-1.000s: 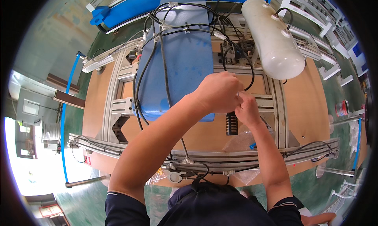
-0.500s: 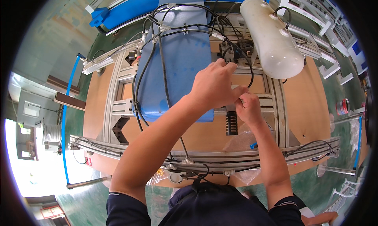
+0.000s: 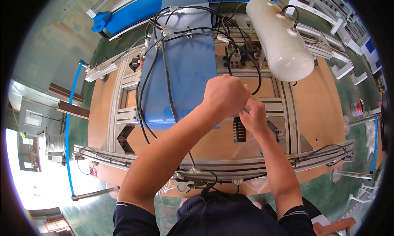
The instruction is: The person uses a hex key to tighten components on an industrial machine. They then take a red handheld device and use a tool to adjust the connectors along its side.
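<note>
My left hand (image 3: 227,95) is closed, knuckles up, over the right half of a metal frame. Just below and right of it, touching it, my right hand (image 3: 253,116) is pinched closed. Whatever the fingers hold is hidden between them. A black air hose (image 3: 260,71) curves down from the fittings and ends out of sight by my left hand. Directly under my hands a black ribbed cylinder (image 3: 239,131) points toward me; its upper end is covered. To the left of my left hand lies a blue panel (image 3: 188,71) with black hoses (image 3: 167,75) running across it.
A white cylindrical tank (image 3: 281,43) lies at the far right of the aluminium frame (image 3: 292,117). Behind the hands sits a small valve block (image 3: 234,57) with hoses. Clear plastic wrap (image 3: 246,149) rests near the front rail (image 3: 230,165). Another person's arm (image 3: 336,227) shows at lower right.
My left hand has dropped slightly and its raised fingers have curled into a fist. The right hand has shifted a little left and down, staying against the left.
</note>
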Demonstrator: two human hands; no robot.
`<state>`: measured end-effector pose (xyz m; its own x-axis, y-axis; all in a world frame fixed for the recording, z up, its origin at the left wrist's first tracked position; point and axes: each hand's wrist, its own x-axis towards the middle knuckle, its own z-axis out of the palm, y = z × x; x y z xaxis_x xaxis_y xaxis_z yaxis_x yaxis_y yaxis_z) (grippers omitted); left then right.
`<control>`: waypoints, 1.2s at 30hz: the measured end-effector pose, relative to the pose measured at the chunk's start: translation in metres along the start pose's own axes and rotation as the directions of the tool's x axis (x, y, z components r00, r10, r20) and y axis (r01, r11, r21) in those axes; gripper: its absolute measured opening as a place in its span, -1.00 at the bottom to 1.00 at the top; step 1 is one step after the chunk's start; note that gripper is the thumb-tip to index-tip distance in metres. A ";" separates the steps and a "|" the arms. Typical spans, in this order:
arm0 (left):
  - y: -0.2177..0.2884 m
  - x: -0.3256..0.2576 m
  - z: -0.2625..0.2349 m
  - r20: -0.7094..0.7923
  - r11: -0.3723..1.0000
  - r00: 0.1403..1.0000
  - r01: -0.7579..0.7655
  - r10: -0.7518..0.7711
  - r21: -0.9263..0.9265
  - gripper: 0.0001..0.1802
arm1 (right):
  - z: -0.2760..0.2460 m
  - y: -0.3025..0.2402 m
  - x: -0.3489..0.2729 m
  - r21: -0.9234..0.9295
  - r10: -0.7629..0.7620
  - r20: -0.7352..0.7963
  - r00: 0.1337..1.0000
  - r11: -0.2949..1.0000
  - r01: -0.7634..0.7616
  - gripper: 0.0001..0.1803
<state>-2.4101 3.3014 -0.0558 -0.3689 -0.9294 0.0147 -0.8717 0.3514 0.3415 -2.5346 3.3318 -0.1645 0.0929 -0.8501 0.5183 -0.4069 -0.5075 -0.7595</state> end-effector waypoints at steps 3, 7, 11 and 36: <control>-0.004 -0.003 -0.011 -0.081 0.991 0.996 0.033 -0.044 -0.128 -0.71 | -0.005 0.001 0.005 -0.036 -0.022 0.077 0.997 0.999 0.025 -0.89; -0.023 -0.008 -0.006 -0.206 0.950 0.942 -0.293 0.266 -0.112 -0.74 | -0.010 0.007 0.007 -0.075 -0.107 0.144 0.984 0.990 0.119 -0.78; -0.027 -0.007 0.000 -0.035 0.902 0.911 -0.412 0.411 -0.130 -0.75 | -0.009 0.001 0.006 -0.021 -0.105 0.116 0.988 0.994 0.108 -0.77; 0.010 -0.071 0.042 -0.195 0.962 0.950 -0.262 0.245 -0.071 -0.86 | -0.006 0.011 -0.002 0.054 0.070 -0.047 0.996 0.996 -0.067 -0.88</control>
<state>-2.4061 3.3760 -0.0929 -0.5005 -0.8189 0.2809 -0.7192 0.5739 0.3917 -2.5443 3.3288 -0.1715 0.0215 -0.8759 0.4821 -0.3628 -0.4562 -0.8126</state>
